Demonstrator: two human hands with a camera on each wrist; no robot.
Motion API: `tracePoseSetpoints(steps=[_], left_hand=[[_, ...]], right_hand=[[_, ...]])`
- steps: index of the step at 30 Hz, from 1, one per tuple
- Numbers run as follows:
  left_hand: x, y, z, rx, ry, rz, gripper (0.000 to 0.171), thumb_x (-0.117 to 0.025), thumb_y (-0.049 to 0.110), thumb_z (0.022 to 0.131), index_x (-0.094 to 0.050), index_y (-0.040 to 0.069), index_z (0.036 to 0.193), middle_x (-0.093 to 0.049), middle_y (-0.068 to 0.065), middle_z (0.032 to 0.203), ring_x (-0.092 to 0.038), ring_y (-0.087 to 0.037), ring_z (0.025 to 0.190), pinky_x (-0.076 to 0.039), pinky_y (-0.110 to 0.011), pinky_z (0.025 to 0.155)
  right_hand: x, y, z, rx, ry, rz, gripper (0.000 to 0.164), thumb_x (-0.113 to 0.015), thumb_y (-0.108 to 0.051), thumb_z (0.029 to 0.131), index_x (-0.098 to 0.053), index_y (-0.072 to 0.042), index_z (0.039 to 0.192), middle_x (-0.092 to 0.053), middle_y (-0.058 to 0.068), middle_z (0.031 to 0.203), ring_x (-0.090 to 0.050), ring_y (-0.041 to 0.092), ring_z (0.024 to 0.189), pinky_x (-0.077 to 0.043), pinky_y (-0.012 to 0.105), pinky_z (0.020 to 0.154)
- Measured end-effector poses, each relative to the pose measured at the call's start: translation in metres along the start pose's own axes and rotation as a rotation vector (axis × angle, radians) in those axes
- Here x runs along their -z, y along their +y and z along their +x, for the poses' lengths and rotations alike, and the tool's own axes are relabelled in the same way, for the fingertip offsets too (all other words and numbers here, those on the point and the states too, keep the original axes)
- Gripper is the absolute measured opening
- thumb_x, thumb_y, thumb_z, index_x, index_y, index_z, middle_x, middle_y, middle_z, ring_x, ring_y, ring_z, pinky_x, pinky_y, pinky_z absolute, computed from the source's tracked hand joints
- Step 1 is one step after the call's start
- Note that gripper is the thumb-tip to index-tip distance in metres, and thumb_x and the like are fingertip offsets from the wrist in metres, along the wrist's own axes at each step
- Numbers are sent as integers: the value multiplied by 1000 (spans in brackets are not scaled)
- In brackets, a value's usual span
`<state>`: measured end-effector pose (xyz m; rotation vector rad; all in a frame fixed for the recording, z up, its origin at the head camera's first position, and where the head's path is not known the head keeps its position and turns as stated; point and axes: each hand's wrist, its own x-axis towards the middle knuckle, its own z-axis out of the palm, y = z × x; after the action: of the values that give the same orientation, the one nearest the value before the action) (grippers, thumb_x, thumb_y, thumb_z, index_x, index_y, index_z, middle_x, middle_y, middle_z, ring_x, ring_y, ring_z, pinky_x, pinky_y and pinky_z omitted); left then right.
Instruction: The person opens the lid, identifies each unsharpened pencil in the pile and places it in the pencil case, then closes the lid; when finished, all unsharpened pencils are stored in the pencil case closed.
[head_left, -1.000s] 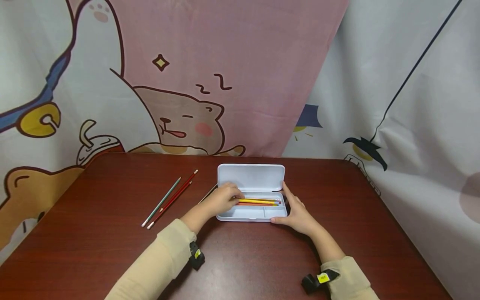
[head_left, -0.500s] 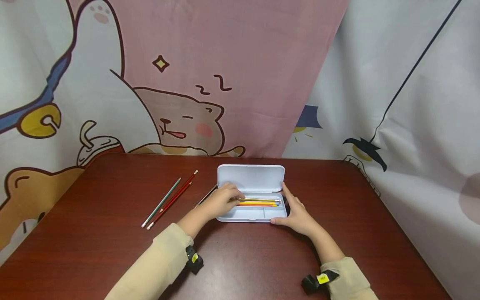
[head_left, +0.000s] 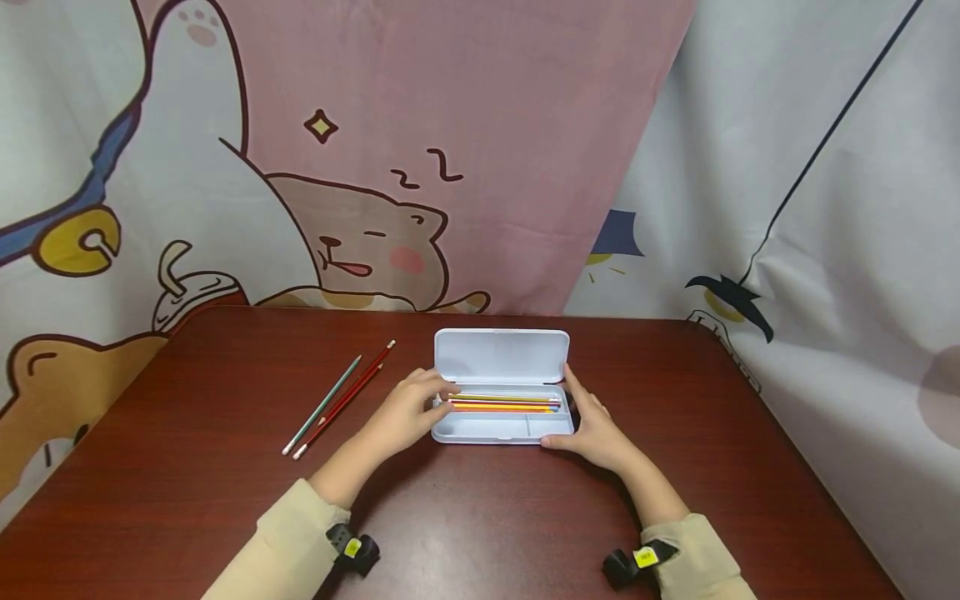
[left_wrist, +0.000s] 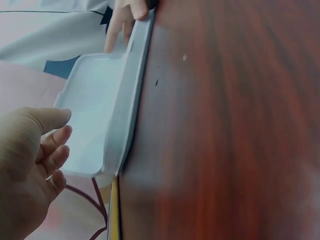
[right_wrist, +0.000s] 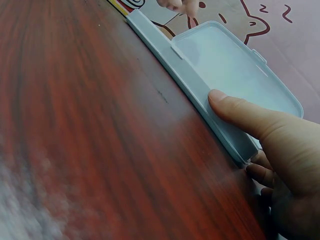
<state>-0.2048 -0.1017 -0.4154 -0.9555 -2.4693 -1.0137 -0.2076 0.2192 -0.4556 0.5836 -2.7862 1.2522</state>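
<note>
In the head view, a white pencil case (head_left: pixel 486 428) stands open on the table with its lid (head_left: pixel 501 355) raised at the back. Several pencils (head_left: pixel 507 407), yellow, red and orange among them, lie lengthwise in its rear compartment. My left hand (head_left: pixel 408 411) is at the case's left end, thumb and fingers apart and loosely bent. In the left wrist view nothing shows between those fingers (left_wrist: pixel 59 157). The case's right end is gripped by my right hand (head_left: pixel 597 427), thumb on the front edge and fingers round the back corner.
Left of the case, a teal pencil (head_left: pixel 322 404) and two red pencils (head_left: pixel 348 398) lie slanted on the brown table (head_left: pixel 480 525). A cartoon-printed curtain (head_left: pixel 525 150) hangs just behind the table's far edge.
My left hand has let go of the pencils in the case and drawn back leftward. A dark thin stick behind that hand is now hidden. My right hand stays put.
</note>
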Motion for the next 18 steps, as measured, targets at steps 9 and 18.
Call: tracePoseSetpoints(steps=[9, 18], left_hand=[[20, -9, -22, 79, 99, -20, 22, -75, -3, 78, -71, 1, 100, -65, -3, 86, -54, -16, 79, -44, -30, 65], [33, -25, -45, 180, 109, 39, 22, -75, -2, 78, -71, 1, 100, -63, 1, 83, -59, -17, 81, -48, -35, 69]], right_hand=[[0, -1, 0, -7, -3, 4, 121, -87, -38, 66, -8, -14, 155, -46, 10, 136, -42, 28, 111, -28, 51, 92], [0, 0, 0, -9, -1, 5, 120, -87, -38, 67, -9, -15, 155, -46, 9, 136, -41, 27, 111, -29, 50, 91]])
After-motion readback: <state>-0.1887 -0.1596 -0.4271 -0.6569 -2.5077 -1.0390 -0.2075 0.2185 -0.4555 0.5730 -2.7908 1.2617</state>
